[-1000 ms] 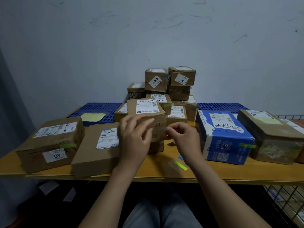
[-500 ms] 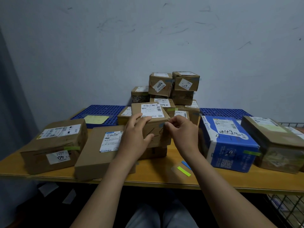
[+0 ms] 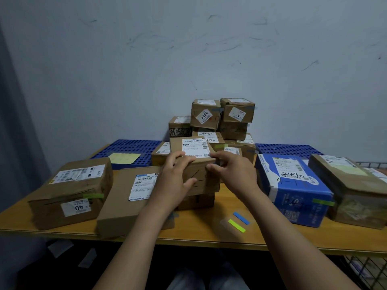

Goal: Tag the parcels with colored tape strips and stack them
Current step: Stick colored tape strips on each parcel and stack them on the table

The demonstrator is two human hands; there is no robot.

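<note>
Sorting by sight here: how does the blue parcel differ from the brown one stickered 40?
The blue parcel is printed blue and white; the brown parcel is plain cardboard. The blue parcel bears handwritten 2490 on top; the brown parcel shows 40 on a front sticker. Both carry a green tape strip.

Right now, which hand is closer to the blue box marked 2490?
Right. The right hand holds the brown parcel at its right edge, just beside the blue box; the left hand holds that parcel's left side, farther from it.
</note>
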